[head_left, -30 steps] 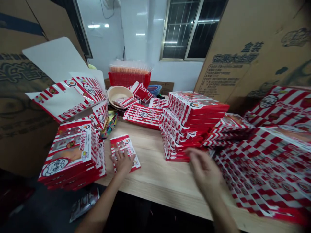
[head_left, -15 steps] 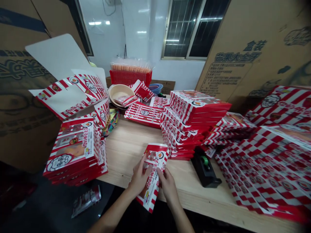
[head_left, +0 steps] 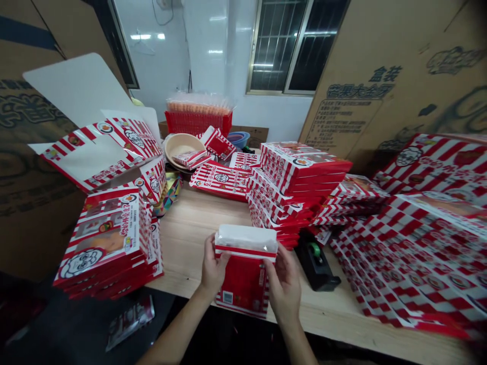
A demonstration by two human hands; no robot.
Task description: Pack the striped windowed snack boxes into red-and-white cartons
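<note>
Two hands: left hand (head_left: 213, 271) and right hand (head_left: 284, 289), fingers (head_left: 271, 266) clamped on the box (head_left: 243, 286).
Box: light, stiff card; hold it by the sides.

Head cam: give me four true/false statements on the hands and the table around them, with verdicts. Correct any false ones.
1. The left hand and right hand hold one box. True.
2. The tape dispenser sits on top of the tall stack. False: it sits on the table, right of the box.
3. The red basket stands behind the bowl. True.
4. The box's upper end is solid red. False: a white flap tops it.
</note>
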